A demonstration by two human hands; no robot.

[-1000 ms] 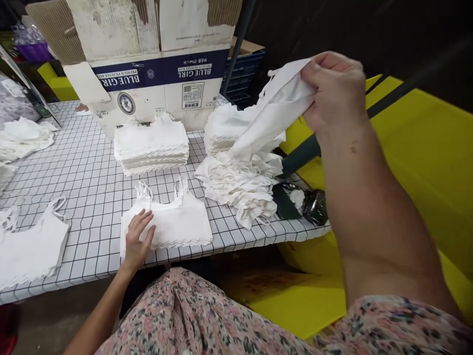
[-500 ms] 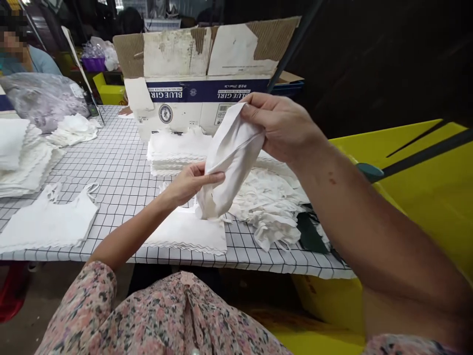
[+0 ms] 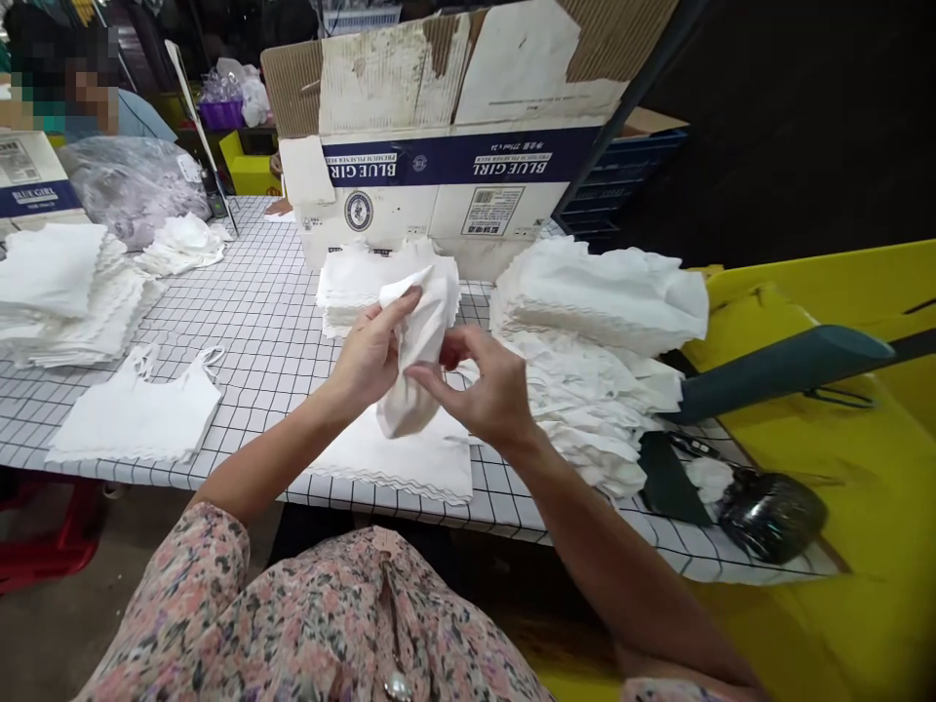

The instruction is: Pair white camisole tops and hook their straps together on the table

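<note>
The left hand [image 3: 370, 356] clutches a crumpled cotton camisole [image 3: 416, 375]; the right hand [image 3: 487, 385] narrowly pinches against it (hold unclear).

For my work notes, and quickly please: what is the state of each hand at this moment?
Left hand: closed, holding a bunched white garment.
Right hand: partly closed at the same garment; cannot tell whether it grips.

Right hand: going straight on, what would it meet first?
Probably the white cloth held in the left hand, just ahead of the right hand; depth is unclear.
</note>
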